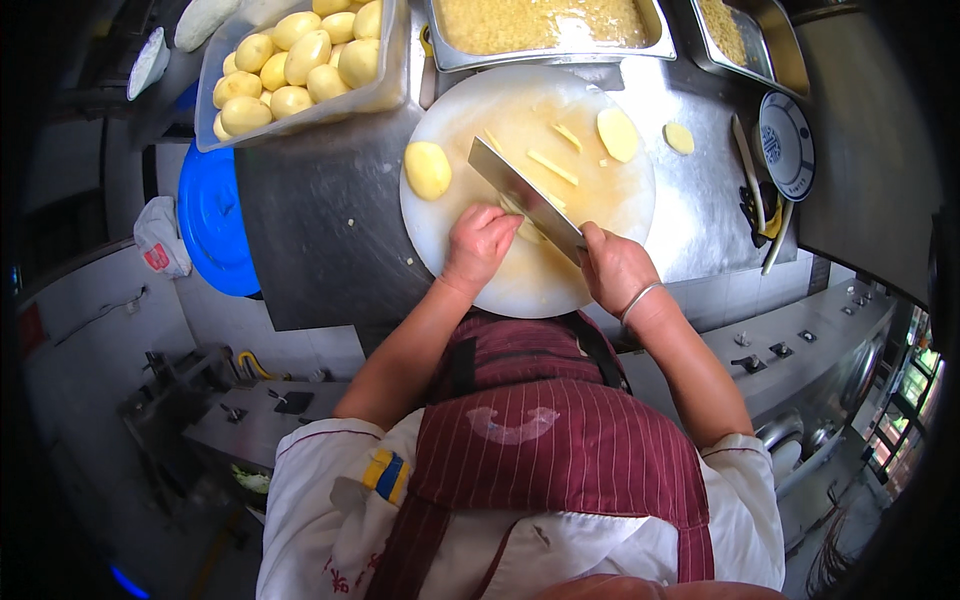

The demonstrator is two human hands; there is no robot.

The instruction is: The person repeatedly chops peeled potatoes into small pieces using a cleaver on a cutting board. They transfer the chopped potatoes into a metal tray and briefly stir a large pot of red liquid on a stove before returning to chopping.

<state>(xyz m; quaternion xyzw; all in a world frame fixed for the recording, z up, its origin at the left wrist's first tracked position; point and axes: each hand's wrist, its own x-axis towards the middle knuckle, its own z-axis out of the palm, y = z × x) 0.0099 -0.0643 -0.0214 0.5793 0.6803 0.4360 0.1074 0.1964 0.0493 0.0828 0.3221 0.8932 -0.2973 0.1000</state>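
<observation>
My right hand (616, 268) grips the handle of a cleaver (525, 191), its broad blade slanting up to the left over a round white cutting board (450, 240). Close to the blade's left side, my left hand (482, 244) has its fingers curled on pale potato slices (530, 231), partly hidden by fingers and blade. Cut potato sticks (553, 167) lie beyond the blade. A peeled potato (427, 171) rests at the board's left edge, and a flat-cut potato piece (617, 135) at its upper right.
A plastic bin of peeled potatoes (307, 56) stands at upper left. Behind the board is a steel pan of diced pieces in liquid (540, 26); another steel pan (784, 45) is farther right. A potato slice (679, 139), knife (748, 172) and patterned plate (786, 146) lie right.
</observation>
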